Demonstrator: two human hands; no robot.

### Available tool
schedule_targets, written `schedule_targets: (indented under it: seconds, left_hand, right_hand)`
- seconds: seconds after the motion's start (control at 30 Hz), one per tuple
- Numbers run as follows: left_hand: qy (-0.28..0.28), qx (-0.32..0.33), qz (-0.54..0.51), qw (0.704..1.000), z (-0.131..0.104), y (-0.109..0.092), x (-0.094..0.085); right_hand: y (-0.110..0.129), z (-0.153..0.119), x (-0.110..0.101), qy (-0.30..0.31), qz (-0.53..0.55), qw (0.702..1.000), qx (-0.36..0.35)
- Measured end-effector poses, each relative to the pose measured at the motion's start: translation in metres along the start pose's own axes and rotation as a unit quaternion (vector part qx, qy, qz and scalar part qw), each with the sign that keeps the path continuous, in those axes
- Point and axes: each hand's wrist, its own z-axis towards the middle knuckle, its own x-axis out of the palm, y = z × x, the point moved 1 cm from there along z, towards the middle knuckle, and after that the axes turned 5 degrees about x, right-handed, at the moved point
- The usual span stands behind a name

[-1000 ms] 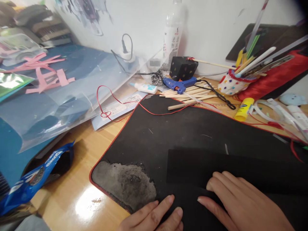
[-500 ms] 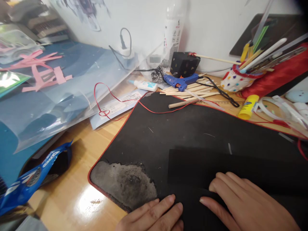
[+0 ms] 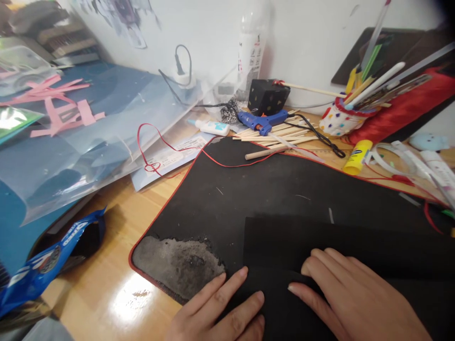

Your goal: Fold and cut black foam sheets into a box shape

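Note:
A sheet of black paper (image 3: 277, 241) lies on the black mat (image 3: 263, 189), its far left corner near the middle of the view. My left hand (image 3: 223, 308) rests with its fingers spread at the left edge of the paper, beside the mat's worn grey patch (image 3: 177, 265). Further right, my right hand (image 3: 348, 293) has its fingers curled and thumb drawn toward them, closed on the black paper at a raised edge or fold. Black on black hides much of the paper's outline.
Behind the mat are a blue glue gun (image 3: 263, 122), wooden sticks (image 3: 295, 130), a black box (image 3: 265, 97), a yellow glue stick (image 3: 358, 157) and a dotted cup (image 3: 343, 118). A blue wrapper (image 3: 53, 260) lies left, below clear plastic sheeting (image 3: 103, 151).
My left hand has moved slightly up and its fingers have spread further apart. My right hand stays closed on the paper. The view has shifted slightly to the right.

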Motion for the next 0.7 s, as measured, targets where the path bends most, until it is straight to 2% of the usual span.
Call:
schedule_targets:
  seconds: [0.07, 0.17, 0.23, 0.47, 0.6, 0.7]
  left_hand:
    - [-0.010, -0.008, -0.011, 1.000, -0.001, 0.000, 0.001]
    - [-0.073, -0.023, -0.029, 0.997, -0.003, -0.002, 0.005]
    - [-0.074, -0.013, -0.053, 0.996, -0.003, -0.002, 0.006]
    - [0.114, 0.067, -0.179, 0.975, 0.012, 0.013, -0.005]
    - [0.199, 0.074, -0.144, 0.967, 0.024, 0.017, -0.014]
    - [0.221, 0.110, -0.112, 0.962, 0.033, 0.019, -0.016]
  right_hand:
    - [0.002, 0.000, -0.003, 0.000, 0.001, 1.000, 0.011]
    - [0.005, 0.000, -0.006, -0.005, -0.005, 1.000, 0.026]
    - [0.006, 0.001, -0.008, -0.006, -0.014, 0.999, 0.031]
    - [0.007, 0.003, -0.008, 0.004, -0.031, 0.999, 0.035]
    - [0.008, 0.000, -0.008, 0.005, -0.043, 0.998, 0.034]
    - [0.009, 0.000, -0.007, 0.010, -0.051, 0.998, 0.035]
